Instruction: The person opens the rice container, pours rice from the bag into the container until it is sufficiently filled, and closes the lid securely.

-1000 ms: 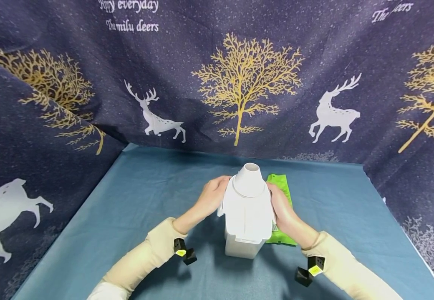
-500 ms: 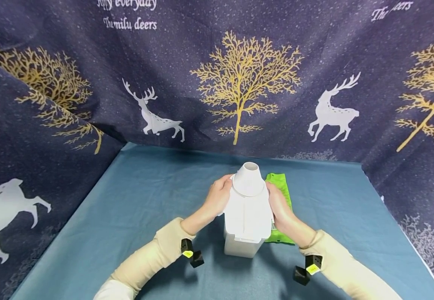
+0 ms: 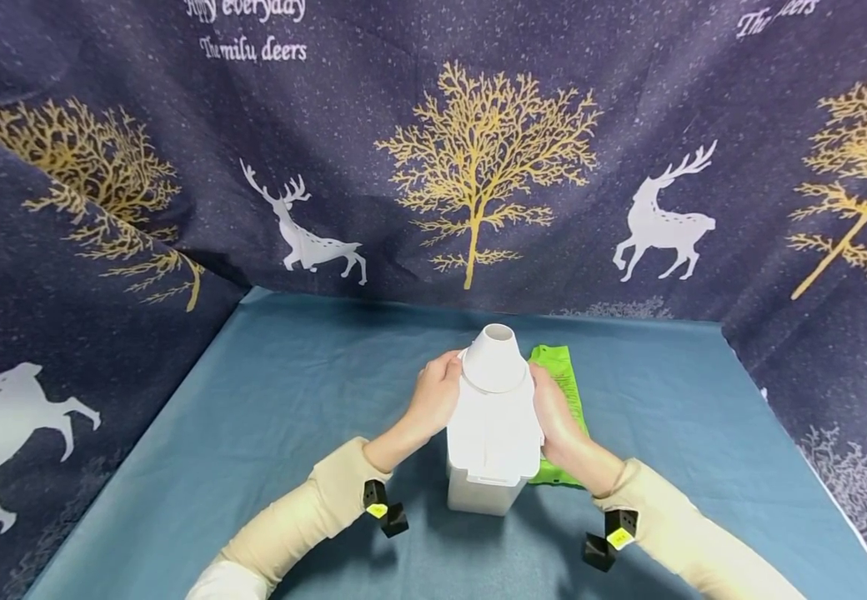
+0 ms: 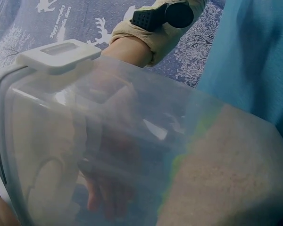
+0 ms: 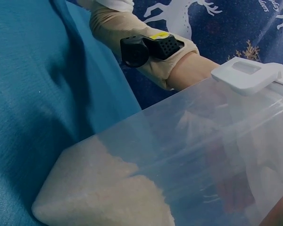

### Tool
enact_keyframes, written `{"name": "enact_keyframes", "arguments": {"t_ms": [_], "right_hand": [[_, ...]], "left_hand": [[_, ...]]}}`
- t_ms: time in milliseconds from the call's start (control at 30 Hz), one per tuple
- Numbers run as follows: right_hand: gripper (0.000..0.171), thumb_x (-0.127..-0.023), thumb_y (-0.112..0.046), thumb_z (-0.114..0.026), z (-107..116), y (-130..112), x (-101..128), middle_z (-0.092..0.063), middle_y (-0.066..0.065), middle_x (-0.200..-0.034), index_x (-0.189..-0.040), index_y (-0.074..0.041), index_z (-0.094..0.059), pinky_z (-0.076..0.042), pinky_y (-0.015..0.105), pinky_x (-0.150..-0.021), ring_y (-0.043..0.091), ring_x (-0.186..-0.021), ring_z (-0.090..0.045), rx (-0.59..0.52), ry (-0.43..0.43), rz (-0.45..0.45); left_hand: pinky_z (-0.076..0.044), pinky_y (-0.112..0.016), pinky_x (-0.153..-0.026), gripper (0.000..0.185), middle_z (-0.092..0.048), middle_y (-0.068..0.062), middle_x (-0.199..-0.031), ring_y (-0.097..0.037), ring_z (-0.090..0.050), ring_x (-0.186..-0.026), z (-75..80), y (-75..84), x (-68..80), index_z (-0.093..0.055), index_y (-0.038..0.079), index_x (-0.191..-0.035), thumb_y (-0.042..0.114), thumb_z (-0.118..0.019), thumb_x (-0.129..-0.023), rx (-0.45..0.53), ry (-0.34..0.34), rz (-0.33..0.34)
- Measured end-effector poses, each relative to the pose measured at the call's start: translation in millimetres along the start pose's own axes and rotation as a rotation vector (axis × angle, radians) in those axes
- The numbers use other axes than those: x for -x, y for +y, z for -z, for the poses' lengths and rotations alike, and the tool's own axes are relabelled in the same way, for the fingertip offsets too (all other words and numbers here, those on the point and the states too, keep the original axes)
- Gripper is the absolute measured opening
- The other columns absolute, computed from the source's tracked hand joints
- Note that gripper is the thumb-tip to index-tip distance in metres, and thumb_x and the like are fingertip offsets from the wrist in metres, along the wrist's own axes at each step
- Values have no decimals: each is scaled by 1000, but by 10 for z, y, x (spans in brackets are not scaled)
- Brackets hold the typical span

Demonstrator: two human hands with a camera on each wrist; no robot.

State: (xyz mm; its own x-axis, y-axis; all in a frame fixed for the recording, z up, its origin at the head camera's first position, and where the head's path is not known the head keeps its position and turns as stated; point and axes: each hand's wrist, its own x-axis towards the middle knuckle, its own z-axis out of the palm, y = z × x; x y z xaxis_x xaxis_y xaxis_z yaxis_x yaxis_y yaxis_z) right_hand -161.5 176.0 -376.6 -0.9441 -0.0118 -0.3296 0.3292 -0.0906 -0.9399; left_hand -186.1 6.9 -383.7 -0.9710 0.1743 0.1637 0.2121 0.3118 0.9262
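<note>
A tall translucent plastic storage container [image 3: 478,497] stands on the cloth, with a white lid [image 3: 489,429] and a cone-shaped spout [image 3: 495,362] on top. My left hand [image 3: 434,398] grips the left edge of the lid, its thumb near the spout's base. On the opposite edge, my right hand [image 3: 557,417] holds the lid and upper side. Pale grainy contents [image 5: 104,188] fill the container's lower part in the right wrist view. A white latch [image 4: 61,55] juts out from the rim in the left wrist view. Fingers behind the container are partly hidden or blurred through its wall.
A bright green packet [image 3: 564,383] lies behind and right of the container, partly covered by my right hand. Blue cloth [image 3: 313,375] covers the table. A dark curtain with deer and trees [image 3: 553,50] rises along the back and sides.
My left hand has moved right and in against the lid's edge, and the side flap there no longer sticks out. My right hand has shifted slightly left. The container stays put.
</note>
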Motion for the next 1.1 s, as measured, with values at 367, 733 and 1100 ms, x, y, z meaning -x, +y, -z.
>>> {"name": "enact_keyframes", "arguments": {"t_ms": [367, 733, 1100], "right_hand": [[41, -104, -40, -25, -10, -5, 7, -52, -7, -64, -79, -22, -51, -43, 25, -56, 9, -54, -49, -31, -27, -8], [43, -103, -42, -28, -10, 16, 26, -54, -8, -63, -74, -23, -52, -43, 24, -55, 8, -54, -51, -125, -69, -19], [43, -103, -42, -27, -34, 35, 18, -57, -8, -65, -75, -23, -55, -44, 23, -55, 7, -55, -54, -161, -67, -15]], "left_hand": [[-43, -49, -103, 40, -62, -20, -128, -33, -56, -123, 0, -2, 0, -57, -2, -130, 16, -34, -103, 16, 5, -6], [-44, -48, -102, 39, -64, -19, -125, -31, -58, -120, -28, 1, 3, -59, -1, -128, 14, -35, -102, 19, 30, -3], [-46, -48, -99, 38, -66, -18, -122, -31, -60, -116, -30, 3, 5, -62, 0, -125, 15, -36, -102, 7, 50, -2]]}}
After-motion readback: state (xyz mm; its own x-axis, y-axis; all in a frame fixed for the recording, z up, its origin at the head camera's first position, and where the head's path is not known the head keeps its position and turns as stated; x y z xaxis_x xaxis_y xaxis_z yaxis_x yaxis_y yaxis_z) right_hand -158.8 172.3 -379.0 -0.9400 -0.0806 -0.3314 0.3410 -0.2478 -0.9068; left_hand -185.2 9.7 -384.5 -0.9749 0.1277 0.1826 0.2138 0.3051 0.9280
